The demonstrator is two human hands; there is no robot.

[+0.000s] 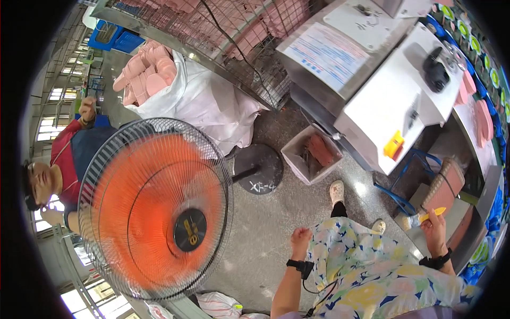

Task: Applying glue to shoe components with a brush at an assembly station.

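Two hands show at the lower edge. Right hand (pixel 435 227) pinches a yellow-handled tool (pixel 431 215), its grip closed around the handle, the tip sticking out left near a woven brown pad (pixel 445 186). Left hand (pixel 300 239) is clenched on nothing, hanging over the floor (pixel 265 223) beside an orange fan (pixel 156 207).

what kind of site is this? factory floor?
Probably yes, a factory workshop, likely moulding pink foam or rubber parts. A white sack is heaped with pink sole-shaped pieces, a wire cage holds more, and a white machine stands beside a pedestal fan. The right hand holds a yellow tool.
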